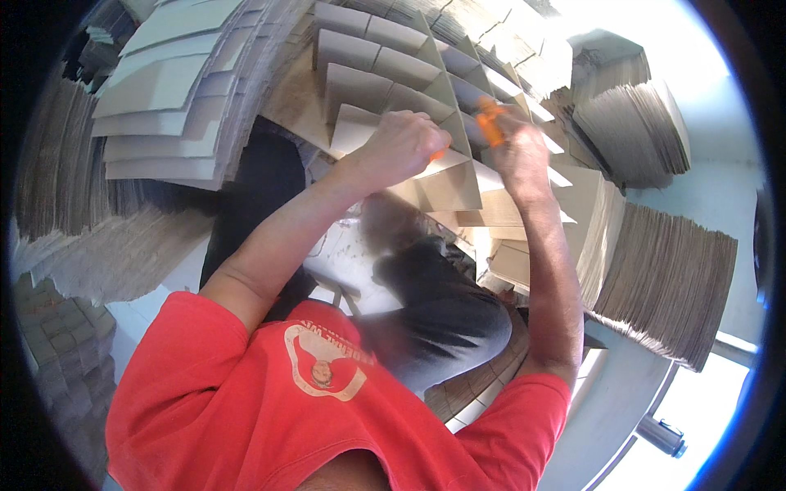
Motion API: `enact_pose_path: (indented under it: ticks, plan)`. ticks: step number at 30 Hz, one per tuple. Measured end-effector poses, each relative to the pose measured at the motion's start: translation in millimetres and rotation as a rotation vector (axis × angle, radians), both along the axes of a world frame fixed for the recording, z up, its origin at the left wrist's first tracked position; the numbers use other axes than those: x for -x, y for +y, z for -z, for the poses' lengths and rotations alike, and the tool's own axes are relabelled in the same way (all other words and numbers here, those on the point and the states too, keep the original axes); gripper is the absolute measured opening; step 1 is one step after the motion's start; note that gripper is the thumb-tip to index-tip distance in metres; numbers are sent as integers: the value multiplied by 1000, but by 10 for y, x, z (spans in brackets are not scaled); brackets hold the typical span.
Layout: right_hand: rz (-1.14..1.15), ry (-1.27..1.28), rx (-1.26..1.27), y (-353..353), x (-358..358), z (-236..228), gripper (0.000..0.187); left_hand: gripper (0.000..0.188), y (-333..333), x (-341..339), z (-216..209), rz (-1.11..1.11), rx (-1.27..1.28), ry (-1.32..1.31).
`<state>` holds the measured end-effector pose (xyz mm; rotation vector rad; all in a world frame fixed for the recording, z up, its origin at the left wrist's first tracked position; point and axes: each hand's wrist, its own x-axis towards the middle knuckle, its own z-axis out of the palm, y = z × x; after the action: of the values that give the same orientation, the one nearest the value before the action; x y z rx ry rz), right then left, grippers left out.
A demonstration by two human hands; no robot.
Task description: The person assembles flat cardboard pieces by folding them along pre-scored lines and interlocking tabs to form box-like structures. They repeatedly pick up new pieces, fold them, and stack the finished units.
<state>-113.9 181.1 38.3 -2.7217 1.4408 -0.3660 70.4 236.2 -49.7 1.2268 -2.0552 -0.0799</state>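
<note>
Left forearm slants up and inward, elbow bent; right forearm runs almost straight up from the red shirt (327, 409). Both hands meet over the near part of a cardboard divider grid (405, 75), ahead of the person, above the knees. Grid: thin, flat, stiff panels, long strips crossing short ones into open cells, pale faces, brown shaded sides. Layered board stacks around: pale, fanned sheets (164, 90) upper left, rough-edged brown stack (667, 278) right. Left hand (401, 146): fingers curled nearly into a fist, orange bit at fingers. Right hand (517, 147): half-curled, orange coverings (490, 123) on fingers. Both at panels; fingertips hidden, can't tell grip.
</note>
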Motion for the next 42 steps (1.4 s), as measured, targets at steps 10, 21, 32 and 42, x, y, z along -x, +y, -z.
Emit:
enact_pose_path:
  ticks: [10,21,32,42]
  plan:
    - [868,401,409,795,2368,488,49,71,-92,129,-319,10,55,-207]
    - [1036,-249,344,828,3093,584,37,55,-33,-118,-427,-62,104,-9]
    - [351,-585,696,766,1275,-1252,35,39,332,-680,-306,-214,-56,153]
    - [-31,-581,55,375,-39,-1026,15,11,298,-652,86,-127,-102,286]
